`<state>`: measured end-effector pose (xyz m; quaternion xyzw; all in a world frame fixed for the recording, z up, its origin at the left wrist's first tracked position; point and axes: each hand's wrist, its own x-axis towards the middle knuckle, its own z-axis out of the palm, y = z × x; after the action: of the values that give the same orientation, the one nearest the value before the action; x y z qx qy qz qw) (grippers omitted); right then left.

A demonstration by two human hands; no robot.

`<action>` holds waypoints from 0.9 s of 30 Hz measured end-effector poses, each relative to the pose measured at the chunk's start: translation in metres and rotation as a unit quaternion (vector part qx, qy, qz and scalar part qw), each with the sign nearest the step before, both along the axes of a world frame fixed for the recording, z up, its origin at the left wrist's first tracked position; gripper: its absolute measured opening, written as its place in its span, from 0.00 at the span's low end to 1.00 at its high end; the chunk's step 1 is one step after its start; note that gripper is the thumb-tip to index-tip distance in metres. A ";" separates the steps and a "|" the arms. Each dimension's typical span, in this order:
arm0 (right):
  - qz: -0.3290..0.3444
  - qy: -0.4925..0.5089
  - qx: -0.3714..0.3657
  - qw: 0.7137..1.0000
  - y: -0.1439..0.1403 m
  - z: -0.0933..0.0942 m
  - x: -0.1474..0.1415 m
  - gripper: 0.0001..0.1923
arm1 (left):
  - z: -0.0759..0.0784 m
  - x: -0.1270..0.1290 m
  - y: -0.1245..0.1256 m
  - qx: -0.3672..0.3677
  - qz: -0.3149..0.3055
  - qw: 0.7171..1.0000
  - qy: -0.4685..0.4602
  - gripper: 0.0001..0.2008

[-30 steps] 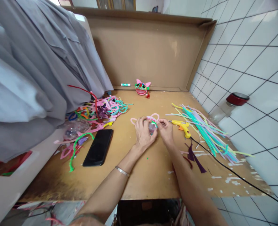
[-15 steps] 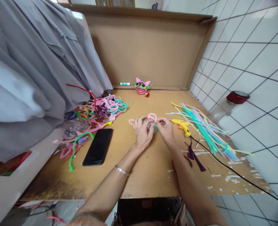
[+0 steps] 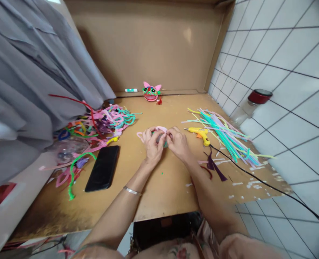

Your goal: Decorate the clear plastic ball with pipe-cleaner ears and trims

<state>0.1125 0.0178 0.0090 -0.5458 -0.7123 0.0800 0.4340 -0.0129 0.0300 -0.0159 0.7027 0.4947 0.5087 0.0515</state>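
Pink pipe-cleaner piece [image 3: 159,130] is pinched by left hand [image 3: 152,144] and right hand [image 3: 178,143] | loops now hidden, formerly exposed | glue gun [image 3: 200,133] is left untouched on table [image 3: 170,187].

Compared with the earlier frames, the left hand [image 3: 152,144] and right hand [image 3: 179,143] have closed together over the small pink pipe-cleaner piece [image 3: 159,129], which is now largely covered; its loops toward 12 o'clock, formerly plain, barely show. The head camera has tipped, so the whole scene sits toward 10 o'clock.
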 end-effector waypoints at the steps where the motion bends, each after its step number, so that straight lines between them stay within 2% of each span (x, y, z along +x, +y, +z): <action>1: -0.001 -0.002 -0.003 1.000 0.001 0.000 -0.001 0.07 | 0.000 0.000 0.001 0.002 0.006 1.000 -0.007 0.13; 5: 0.019 -0.006 -0.026 0.999 -0.001 0.005 -0.005 0.09 | 0.000 -0.002 0.004 0.004 0.023 0.999 -0.022 0.13; 8: 0.028 -0.022 -0.025 0.999 -0.018 0.013 -0.003 0.14 | 0.001 -0.004 0.006 -0.008 0.026 0.999 -0.026 0.14; 10: 0.016 -0.051 -0.015 0.998 -0.041 0.015 0.005 0.16 | 0.001 -0.005 0.006 -0.014 0.021 0.999 -0.021 0.13; 13: -0.051 -0.110 -0.023 0.992 -0.088 0.010 0.028 0.15 | 0.002 -0.005 0.006 -0.017 0.021 1.000 -0.014 0.12; 16: -0.089 -0.175 -0.095 0.976 -0.132 -0.005 0.052 0.12 | 0.002 -0.003 0.006 -0.020 0.022 0.999 -0.027 0.11; 18: -0.114 -0.227 -0.152 0.955 -0.151 -0.017 0.063 0.14 | 0.002 -0.002 0.005 -0.017 0.017 0.999 -0.038 0.10; 20: -0.118 -0.265 -0.170 0.942 -0.159 -0.027 0.067 0.17 | 0.002 -0.002 0.005 -0.013 0.001 0.999 -0.045 0.08; 23: -0.112 -0.288 -0.164 0.937 -0.160 -0.034 0.069 0.18 | 0.003 -0.004 0.005 -0.011 -0.022 0.999 -0.046 0.07; 27: -0.109 -0.218 -0.139 0.960 -0.157 -0.029 0.070 0.22 | 0.004 -0.006 0.007 -0.023 -0.037 0.998 -0.034 0.11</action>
<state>0.1824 -0.1392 -0.0196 -0.6794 -0.7076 0.0093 0.1941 -0.0191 0.0373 -0.0119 0.7017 0.4778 0.5184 0.1030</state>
